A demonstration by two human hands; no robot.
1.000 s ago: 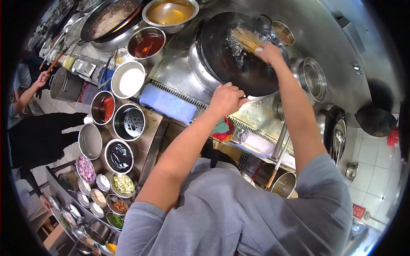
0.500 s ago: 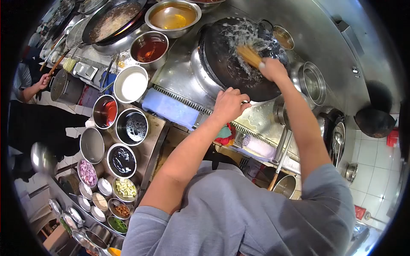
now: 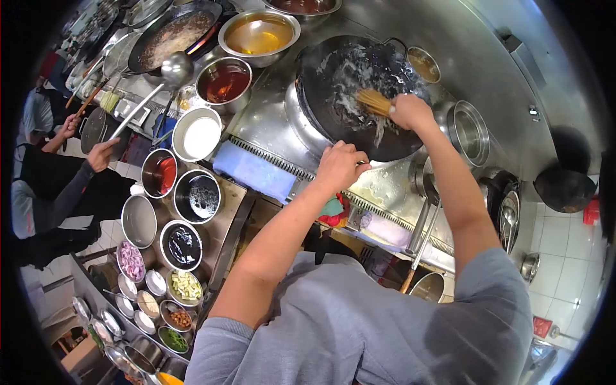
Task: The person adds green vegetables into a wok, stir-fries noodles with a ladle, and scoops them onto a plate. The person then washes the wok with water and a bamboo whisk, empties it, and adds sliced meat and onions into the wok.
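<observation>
Inside a black wok [image 3: 321, 77] on the stove, water churns in whitish streaks. My right hand [image 3: 412, 112] is closed on a bamboo wok brush [image 3: 374, 101], its bristles down in the water. At the near rim of the wok, my left hand [image 3: 342, 168] has its fingers curled over the edge and grips it; the exact part under the fingers is hidden. A loop handle [image 3: 396, 43] shows on the wok's far side.
To the left stand steel pots of red sauce [image 3: 224, 80], white liquid [image 3: 197, 134] and dark liquid [image 3: 181, 244]. A co-worker's hand [image 3: 101, 154] holds a ladle [image 3: 177, 69] over that side. A folded blue cloth [image 3: 255, 171] lies along the stove's front edge.
The brush has moved slightly down and left through the water, and the wok sits tilted a little differently. The co-worker's ladle has come up beside the red sauce pot.
</observation>
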